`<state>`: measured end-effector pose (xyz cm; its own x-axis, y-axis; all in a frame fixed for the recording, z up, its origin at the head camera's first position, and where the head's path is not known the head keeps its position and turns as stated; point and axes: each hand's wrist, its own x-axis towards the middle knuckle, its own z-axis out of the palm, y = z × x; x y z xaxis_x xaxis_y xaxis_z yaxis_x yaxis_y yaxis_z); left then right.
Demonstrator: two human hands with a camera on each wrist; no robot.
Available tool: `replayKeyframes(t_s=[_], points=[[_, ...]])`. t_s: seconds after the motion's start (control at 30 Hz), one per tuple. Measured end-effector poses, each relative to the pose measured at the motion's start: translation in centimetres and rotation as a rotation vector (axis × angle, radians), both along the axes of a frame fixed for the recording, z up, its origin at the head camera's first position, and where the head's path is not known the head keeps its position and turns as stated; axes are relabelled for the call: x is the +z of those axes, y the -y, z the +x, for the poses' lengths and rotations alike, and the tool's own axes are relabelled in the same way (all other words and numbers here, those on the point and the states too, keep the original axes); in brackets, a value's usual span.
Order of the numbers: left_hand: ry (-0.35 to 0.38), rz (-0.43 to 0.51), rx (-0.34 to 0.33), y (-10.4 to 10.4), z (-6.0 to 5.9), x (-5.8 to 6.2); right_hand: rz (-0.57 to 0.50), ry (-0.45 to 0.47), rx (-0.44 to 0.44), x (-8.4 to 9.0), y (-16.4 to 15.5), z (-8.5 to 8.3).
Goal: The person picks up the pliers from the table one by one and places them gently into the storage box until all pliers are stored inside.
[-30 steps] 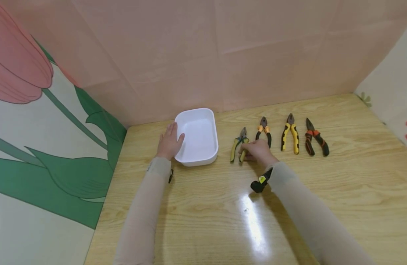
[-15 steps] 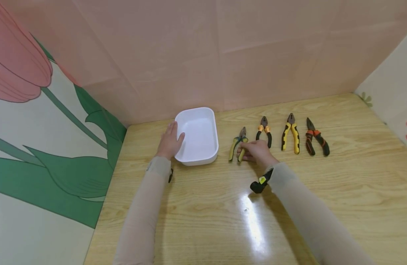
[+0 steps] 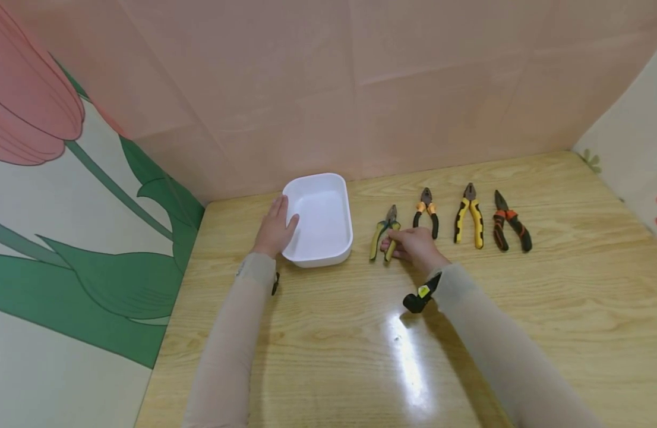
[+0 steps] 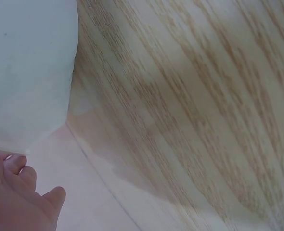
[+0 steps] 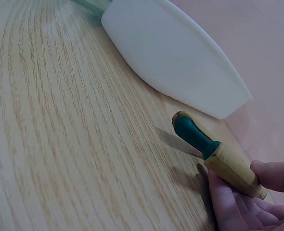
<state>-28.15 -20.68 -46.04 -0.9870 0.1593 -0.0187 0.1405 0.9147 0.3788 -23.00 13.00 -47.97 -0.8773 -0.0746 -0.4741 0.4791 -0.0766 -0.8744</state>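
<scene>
My right hand (image 3: 416, 246) pinches the right handle of a pair of pliers (image 3: 378, 241) with yellow-green and teal grips, thumb on one side and fingers on the other. Up close in the right wrist view, the handle (image 5: 231, 168) casts a shadow on the table and looks slightly raised; the metal head is out of sight there. My left hand (image 3: 274, 230) rests on the left rim of a white rectangular tray (image 3: 320, 261), fingers straight. In the left wrist view, part of that hand (image 4: 21, 197) shows below the tray's wall (image 4: 31, 72).
Right of my right hand lie black-and-orange pliers (image 3: 434, 226), yellow-and-black pliers (image 3: 476, 226) and black-and-red pliers (image 3: 515, 227), heads pointing away. The wooden table (image 3: 334, 345) meets a pink-covered wall (image 3: 414, 89) at its back edge.
The green-yellow pliers have shifted very slightly left, with my right hand on their handle. My left hand stays on the tray's rim.
</scene>
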Motion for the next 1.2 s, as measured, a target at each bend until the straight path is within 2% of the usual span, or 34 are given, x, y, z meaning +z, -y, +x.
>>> replayKeyframes(t_s=[0.37,0.67,0.93,1.2], points=[[0.002,-0.023,-0.009,-0.15,0.07,0.25,-0.036,-0.008,-0.017,0.07,0.15,0.24],[0.004,-0.073,-0.008,-0.08,-0.13,0.19,-0.016,-0.026,0.000,0.17,0.27,0.21],[0.031,-0.099,-0.001,-0.39,0.11,0.66,-0.026,-0.010,-0.001,0.33,0.40,0.15],[0.031,-0.127,-0.001,-0.38,-0.08,0.36,-0.027,-0.005,0.011,0.52,0.31,0.13]])
